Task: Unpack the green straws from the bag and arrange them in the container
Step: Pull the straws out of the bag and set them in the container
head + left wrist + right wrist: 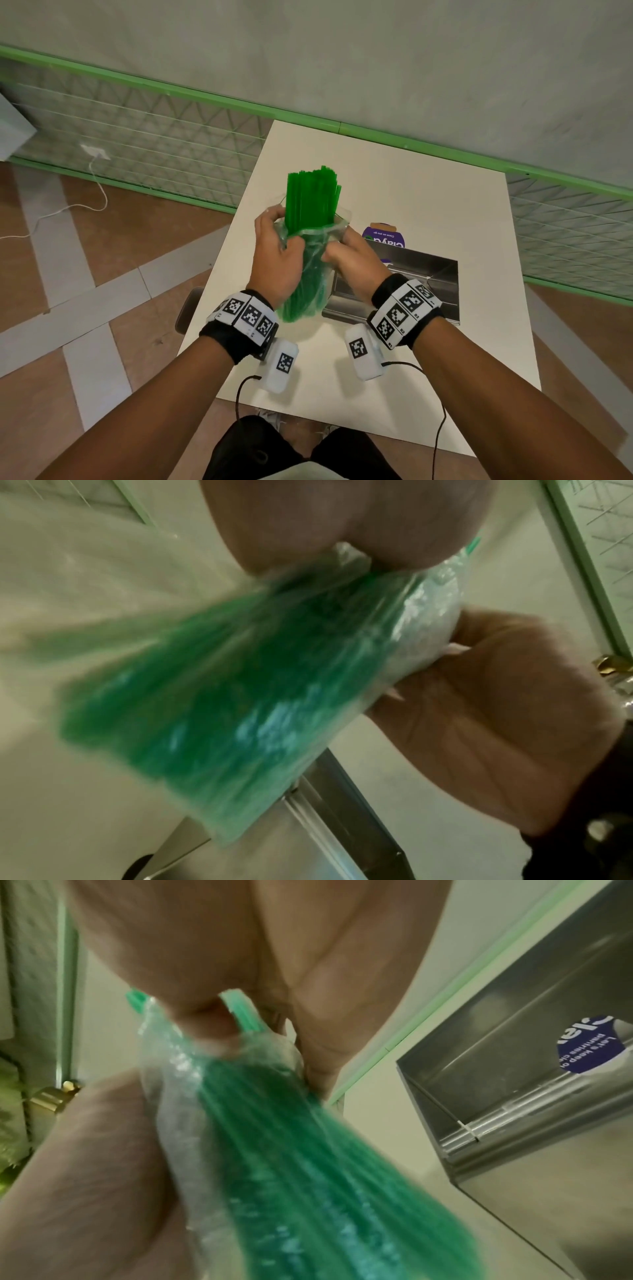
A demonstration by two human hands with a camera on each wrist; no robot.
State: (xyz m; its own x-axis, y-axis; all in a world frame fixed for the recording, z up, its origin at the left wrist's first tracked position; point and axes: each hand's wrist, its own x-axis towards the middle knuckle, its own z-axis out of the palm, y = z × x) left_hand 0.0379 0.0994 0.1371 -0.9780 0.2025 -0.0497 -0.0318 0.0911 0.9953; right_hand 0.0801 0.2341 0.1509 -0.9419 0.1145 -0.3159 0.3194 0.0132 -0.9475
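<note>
straws [313, 198]: half out of the clear bag [310, 270], held above the table [428, 192].
left hand [277, 253]: curled round the bag.
right hand [352, 255]: pinching the bag.
advice: bag to be peeled down evenly, bundle kept together, then lowered into the steel container [411, 284].

We can read "Let's keep" in white on the round purple label [591, 1045], seen in the right wrist view against the metal container [514, 1053]; the lines under it are cut off. In the head view the purple label [385, 235] lies beyond the container's far edge, with large white letters upside down and not fully legible to us.
</note>
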